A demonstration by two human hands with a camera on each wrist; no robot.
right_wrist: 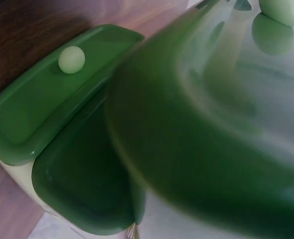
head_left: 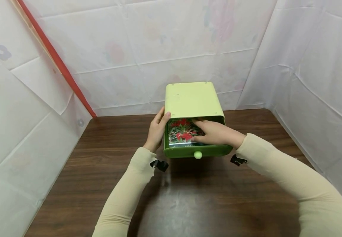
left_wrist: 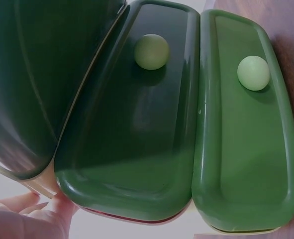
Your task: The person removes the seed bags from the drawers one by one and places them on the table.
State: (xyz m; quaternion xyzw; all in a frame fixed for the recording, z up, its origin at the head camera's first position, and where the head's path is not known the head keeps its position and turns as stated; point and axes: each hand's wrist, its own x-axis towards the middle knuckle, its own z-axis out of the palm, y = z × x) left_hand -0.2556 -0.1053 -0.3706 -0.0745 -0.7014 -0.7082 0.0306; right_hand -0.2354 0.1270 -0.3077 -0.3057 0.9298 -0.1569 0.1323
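Note:
In the head view a small cabinet (head_left: 193,98) with a pale lime shell stands on the table. Its top drawer (head_left: 182,152), green with a round pale knob (head_left: 198,154), is pulled out. Inside lies a flat item (head_left: 182,133) printed with red flowers and green leaves; its kind is unclear. My left hand (head_left: 155,131) rests along the cabinet's left side, thumb at the top front edge. My right hand (head_left: 216,131) reaches into the drawer over the picture's right part, thumb and forefinger spread apart; its other fingers are hidden.
Below the top drawer, the left wrist view shows a middle drawer (left_wrist: 132,129) and a bottom drawer (left_wrist: 251,139), both pushed in, each with a round knob. White sheeting (head_left: 147,49) hangs behind the brown wooden table (head_left: 114,141), and a red strip (head_left: 61,65) runs down at left.

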